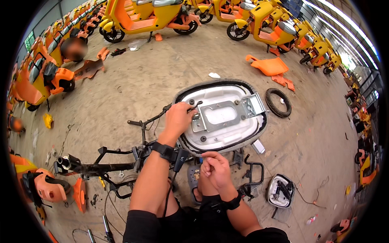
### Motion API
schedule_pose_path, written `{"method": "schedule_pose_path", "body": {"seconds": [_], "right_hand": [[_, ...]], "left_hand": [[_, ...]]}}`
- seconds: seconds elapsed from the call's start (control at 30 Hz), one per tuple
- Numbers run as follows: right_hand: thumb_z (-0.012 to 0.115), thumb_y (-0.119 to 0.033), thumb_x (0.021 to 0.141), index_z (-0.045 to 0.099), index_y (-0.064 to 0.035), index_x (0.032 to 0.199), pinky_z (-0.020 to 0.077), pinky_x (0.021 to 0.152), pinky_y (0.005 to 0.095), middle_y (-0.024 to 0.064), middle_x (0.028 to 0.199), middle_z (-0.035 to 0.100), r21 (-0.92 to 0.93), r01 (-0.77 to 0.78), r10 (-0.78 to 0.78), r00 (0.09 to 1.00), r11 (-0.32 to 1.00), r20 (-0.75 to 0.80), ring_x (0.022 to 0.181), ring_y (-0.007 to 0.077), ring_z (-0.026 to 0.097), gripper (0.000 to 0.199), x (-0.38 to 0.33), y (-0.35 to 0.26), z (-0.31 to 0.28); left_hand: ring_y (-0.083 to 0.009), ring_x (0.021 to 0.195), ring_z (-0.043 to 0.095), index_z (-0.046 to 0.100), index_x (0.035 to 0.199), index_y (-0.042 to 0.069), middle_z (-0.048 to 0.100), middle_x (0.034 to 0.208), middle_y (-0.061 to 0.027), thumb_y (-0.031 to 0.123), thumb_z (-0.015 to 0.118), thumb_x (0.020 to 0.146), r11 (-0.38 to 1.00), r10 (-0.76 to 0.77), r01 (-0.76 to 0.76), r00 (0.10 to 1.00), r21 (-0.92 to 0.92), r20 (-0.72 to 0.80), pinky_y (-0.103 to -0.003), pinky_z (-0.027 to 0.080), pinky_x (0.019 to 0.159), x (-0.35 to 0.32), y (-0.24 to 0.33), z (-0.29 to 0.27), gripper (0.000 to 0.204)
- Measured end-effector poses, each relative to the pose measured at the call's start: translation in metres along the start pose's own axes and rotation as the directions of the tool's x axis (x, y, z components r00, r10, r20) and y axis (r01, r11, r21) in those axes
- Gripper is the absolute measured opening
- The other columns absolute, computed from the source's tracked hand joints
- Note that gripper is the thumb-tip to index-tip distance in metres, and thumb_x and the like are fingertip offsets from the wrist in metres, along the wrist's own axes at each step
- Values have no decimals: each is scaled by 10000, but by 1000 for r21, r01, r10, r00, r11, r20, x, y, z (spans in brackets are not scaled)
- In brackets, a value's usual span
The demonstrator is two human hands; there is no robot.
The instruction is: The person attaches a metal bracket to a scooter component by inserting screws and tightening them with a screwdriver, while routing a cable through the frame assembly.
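An upturned scooter seat point(246, 139) with a white underside lies in front of me, and a silver metal bracket point(210, 127) is fixed across it. My left hand point(178, 118) is closed at the bracket's left end, its fingers round a dark, thin piece with a hooked tip point(198, 104); the rest of that piece is hidden. Just below the seat's near edge, my right hand point(216, 169) has its fingers curled and thumb drawn in. Whatever it may hold is too small to name. A black corded device point(181, 159) hangs beside my left wrist.
A bare black scooter frame point(121, 167) lies to the left and under the seat. To the right are a loose tyre point(278, 103) and a small tub of dark parts point(270, 193). Orange panels point(269, 65) lie on the floor; yellow scooters point(150, 18) stand behind.
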State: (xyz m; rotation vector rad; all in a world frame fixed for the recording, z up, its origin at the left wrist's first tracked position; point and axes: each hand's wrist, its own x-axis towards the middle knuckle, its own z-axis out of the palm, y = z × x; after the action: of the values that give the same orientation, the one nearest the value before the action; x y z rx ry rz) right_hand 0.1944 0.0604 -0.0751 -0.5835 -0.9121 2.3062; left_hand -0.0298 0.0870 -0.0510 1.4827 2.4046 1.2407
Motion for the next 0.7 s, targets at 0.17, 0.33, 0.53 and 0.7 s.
{"method": "schedule_pose_path", "body": {"seconds": [0.17,0.33,0.53,0.7], "right_hand": [[463,-25,935,602,48,1071,364,512,263,61,639,491,-19,11,-11,1000,1000,16,531,136,437,208,0,0,-2],[468,-42,939,604,53,1085,347,512,221,28,650,488,-106,10,-8,1000,994,19,549,92,421,221,0,1,-1],[467,-41,938,633,11,1053,315,482,195,-21,641,486,29,-53,52,997,998,58,537,40,400,209,-2,26,34],[464,-11,925,626,-2,974,336,484,210,-23,643,503,39,11,-17,988,999,154,550,43,425,170,-4,48,41]], "left_hand": [[-325,710,600,731,874,41,616,758,-135,254,759,776,1000,-6,6,1000,19,-16,-399,467,642,1,3,0,236],[-274,726,640,722,946,24,659,819,-179,48,612,774,988,21,-6,995,-153,96,-342,499,678,4,-7,5,205],[-110,679,572,721,958,-18,670,763,-70,60,641,786,996,5,9,986,-84,166,-252,444,624,9,-6,-5,205],[-61,613,456,721,937,-20,556,658,12,136,715,824,997,-4,13,992,-78,124,-242,370,548,8,-14,-4,192]]}}
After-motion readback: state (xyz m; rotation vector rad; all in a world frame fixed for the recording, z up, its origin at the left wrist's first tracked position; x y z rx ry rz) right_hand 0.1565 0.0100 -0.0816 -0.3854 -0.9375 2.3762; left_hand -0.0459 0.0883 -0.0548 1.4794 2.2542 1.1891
